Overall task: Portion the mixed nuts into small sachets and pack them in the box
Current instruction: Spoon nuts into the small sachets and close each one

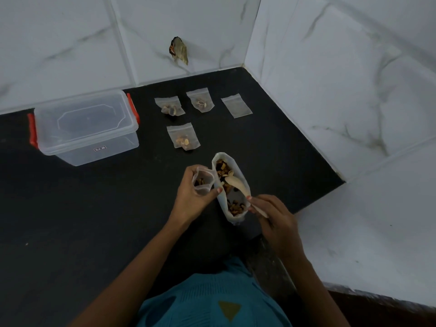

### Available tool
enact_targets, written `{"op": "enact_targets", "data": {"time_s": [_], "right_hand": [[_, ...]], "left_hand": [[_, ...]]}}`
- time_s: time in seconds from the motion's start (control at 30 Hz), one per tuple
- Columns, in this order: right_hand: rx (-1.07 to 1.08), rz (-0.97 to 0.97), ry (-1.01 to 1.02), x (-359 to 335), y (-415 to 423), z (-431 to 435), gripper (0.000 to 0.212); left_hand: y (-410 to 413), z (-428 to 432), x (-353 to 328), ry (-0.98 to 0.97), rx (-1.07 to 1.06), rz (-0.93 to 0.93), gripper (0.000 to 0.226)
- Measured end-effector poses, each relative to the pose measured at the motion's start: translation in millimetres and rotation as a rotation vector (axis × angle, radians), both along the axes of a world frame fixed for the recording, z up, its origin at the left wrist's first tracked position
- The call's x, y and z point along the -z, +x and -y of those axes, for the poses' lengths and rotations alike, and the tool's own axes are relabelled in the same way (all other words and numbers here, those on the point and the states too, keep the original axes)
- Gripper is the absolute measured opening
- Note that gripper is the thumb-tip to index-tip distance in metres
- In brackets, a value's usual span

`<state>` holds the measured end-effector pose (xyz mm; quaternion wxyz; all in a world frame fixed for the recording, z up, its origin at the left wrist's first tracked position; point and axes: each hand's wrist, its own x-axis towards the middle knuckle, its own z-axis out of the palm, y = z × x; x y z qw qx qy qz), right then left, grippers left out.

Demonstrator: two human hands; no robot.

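Black counter — closed box, four sachets.

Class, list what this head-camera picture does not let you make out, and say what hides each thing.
- Head view: the label on the box is too small to read.
- Head view: part of the spoon handle is hidden by the right hand.
- Head view: the left hand covers the lower part of the sachet, hiding how full it is.
- Head view: the dark thing on the wall is too blurred to identify.
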<state>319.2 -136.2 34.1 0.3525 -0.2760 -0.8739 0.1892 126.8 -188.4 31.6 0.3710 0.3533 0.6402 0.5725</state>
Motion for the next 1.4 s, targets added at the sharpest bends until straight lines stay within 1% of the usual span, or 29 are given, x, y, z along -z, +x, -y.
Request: {"op": "enact_targets", "data": {"time_s": [0.1,0.17,0.33,0.5,0.53,0.6,0.67,0.73,0.8,0.93,1.03,1.07,1.13,1.2,1.27,1.3,1.37,1.4], "right_hand": [[0.011,0.168,-0.001,30.1,3.4,-4.5,0.024],[0.019,0.244,0.010,42.2,3.4,-4.7,0.025],[0.007,0.325,-0.031,48.1,4.2,-1.6,0.027],[0.012,0.396,-0.182,38.7,5.3,-1.4,0.048],[0.024,0.379,-0.211,35.0,5.1,-0.6,0.052],[0.065,0.283,-0.267,24.8,1.5,0.6,0.053],[0.104,0.159,-0.264,10.9,-6.2,0.8,0.047],[0.095,0.073,-0.200,-4.8,-18.5,1.7,0.038],[0.046,0.051,-0.167,-19.7,-34.6,4.4,0.033],[-0.040,0.135,-0.140,-28.0,-56.7,3.7,0.028],[-0.029,0.023,-0.257,-29.4,-55.2,-7.1,0.012],[0.000,-0.009,-0.273,-31.0,-53.5,-11.6,0.009],[0.032,-0.036,-0.257,-34.5,-52.0,-19.0,0.017],[-0.018,-0.016,-0.270,-38.8,-52.2,-23.0,0.022],[-0.127,0.060,-0.352,-44.7,-52.0,-24.6,0.020],[-0.167,0.094,-0.411,-48.0,-52.6,-23.9,0.023],[-0.165,0.068,-0.461,-52.1,-55.2,-22.6,0.028],[-0.119,0.025,-0.447,-53.6,-57.2,-22.8,0.026]], "left_hand": [[-0.2,3.8,0.9,-0.006,0.015,-0.010,0.048],[0.4,4.9,0.8,-0.001,0.020,-0.011,0.048],[3.2,5.2,-0.7,0.010,0.034,-0.033,0.048],[6.2,3.7,0.1,0.016,0.059,-0.032,0.048],[6.7,3.5,0.2,0.009,0.063,-0.032,0.049],[7.7,4.1,-0.2,0.001,0.076,-0.033,0.050],[9.7,4.6,-2.0,0.015,0.095,-0.050,0.051],[12.0,4.9,-3.6,0.034,0.108,-0.079,0.052],[14.1,5.2,-5.1,0.042,0.129,-0.089,0.053],[13.2,7.3,-11.4,-0.003,0.189,-0.159,0.054],[0.9,10.6,-22.4,0.010,0.261,-0.102,0.063],[-4.3,12.0,-27.4,0.016,0.288,-0.073,0.061],[-11.9,14.0,-37.7,0.030,0.294,-0.032,0.040],[-15.4,13.3,-45.5,0.060,0.203,-0.039,0.027],[-16.2,10.4,-49.0,0.076,0.104,-0.038,0.023],[-15.7,8.8,-49.8,0.078,0.077,-0.024,0.021],[-12.7,6.5,-50.8,0.072,0.065,0.016,0.019],[-10.5,5.7,-51.2,0.075,0.066,0.046,0.018]]}}
